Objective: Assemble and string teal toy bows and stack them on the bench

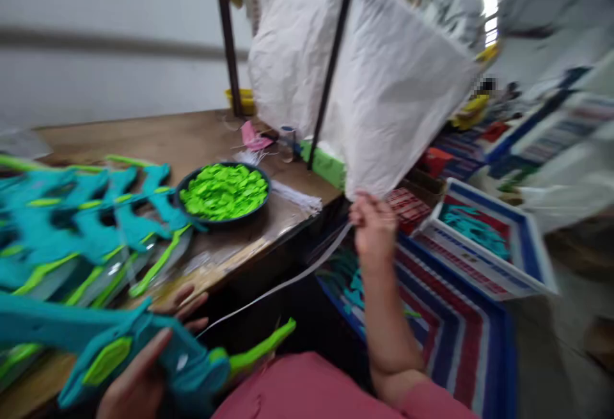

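Note:
My left hand (137,377) is wrapped round a teal plastic toy gun-shaped piece (189,368), thumb on the near side and fingertips showing beyond it. The piece carries a lime-green oval inset and a lime-green lever at its right end. From it a thin white cord (288,280) runs up and right, slightly slack. My right hand (374,221), raised with the arm stretched forward, pinches the far end of this cord. Similar teal pieces with lime-green parts (96,214) lie in rows on the table, left. Blur hides finer detail.
A dark bowl of lime-green plastic pieces (225,192) stands on the brown table (163,131), near a bundle of white cords (297,196). Large white sacks (398,80) hang behind dark posts. Striped crates (472,342) holding teal parts stand right; people are farther back.

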A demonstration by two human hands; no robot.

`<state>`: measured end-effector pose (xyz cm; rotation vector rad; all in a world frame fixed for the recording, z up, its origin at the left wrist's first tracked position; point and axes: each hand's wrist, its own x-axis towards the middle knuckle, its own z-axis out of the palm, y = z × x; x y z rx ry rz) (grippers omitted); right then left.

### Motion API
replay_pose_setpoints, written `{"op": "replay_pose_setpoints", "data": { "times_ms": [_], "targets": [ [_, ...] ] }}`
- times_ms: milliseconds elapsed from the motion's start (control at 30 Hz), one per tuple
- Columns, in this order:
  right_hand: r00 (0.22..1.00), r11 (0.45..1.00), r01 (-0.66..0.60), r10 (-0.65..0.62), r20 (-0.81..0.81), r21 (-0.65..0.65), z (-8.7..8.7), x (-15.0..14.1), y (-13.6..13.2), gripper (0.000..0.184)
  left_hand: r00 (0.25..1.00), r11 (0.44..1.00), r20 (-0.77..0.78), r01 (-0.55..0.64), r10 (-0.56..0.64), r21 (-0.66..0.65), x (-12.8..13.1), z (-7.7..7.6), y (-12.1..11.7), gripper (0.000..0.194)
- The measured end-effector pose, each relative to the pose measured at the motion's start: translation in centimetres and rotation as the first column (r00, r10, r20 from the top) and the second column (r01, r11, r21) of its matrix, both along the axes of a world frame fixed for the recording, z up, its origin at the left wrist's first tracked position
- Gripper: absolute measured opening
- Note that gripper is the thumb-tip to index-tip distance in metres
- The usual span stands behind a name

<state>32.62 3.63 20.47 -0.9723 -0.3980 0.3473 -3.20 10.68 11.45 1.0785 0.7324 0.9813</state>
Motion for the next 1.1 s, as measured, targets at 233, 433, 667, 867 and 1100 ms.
{"op": "replay_pose_setpoints", "data": {
  "times_ms": [233, 433, 667, 867, 1100],
  "targets": [
    [0.576, 0.906, 0.382, -0.08, 0.813, -0.181, -1.4, -2.0, -5.2, 0.005, 0.787, 0.846, 0.327, -0.525, 0.523, -0.088, -0.9, 5.1, 0.1, 0.025],
    [0.525, 0.883, 0.056, 0.372, 0.766, -0.467, -5.7, -8.3, -4.7, 0.012, 0.772, 0.841, 0.348, -0.53, 0.532, -0.111, -0.5, 7.3, -0.8, 0.027],
    [0.379, 0.874, 0.271, 0.289, 0.879, -0.404, -6.7, -9.2, -3.7, 0.015, 0.765, 0.816, 0.303, -0.57, 0.568, -0.091, -0.3, 7.5, -0.8, 0.035],
    [0.324, 0.858, 0.277, 0.34, 0.883, -0.432, -7.3, -8.5, -3.7, 0.018, 0.777, 0.822, 0.294, -0.567, 0.557, -0.056, -0.1, 7.4, -0.9, 0.032],
    [0.355, 0.85, 0.247, 0.368, 0.86, -0.465, -8.1, -8.6, -3.5, 0.019, 0.787, 0.835, 0.3, -0.546, 0.539, -0.068, 0.0, 7.3, -0.9, 0.033]
  ]
}}
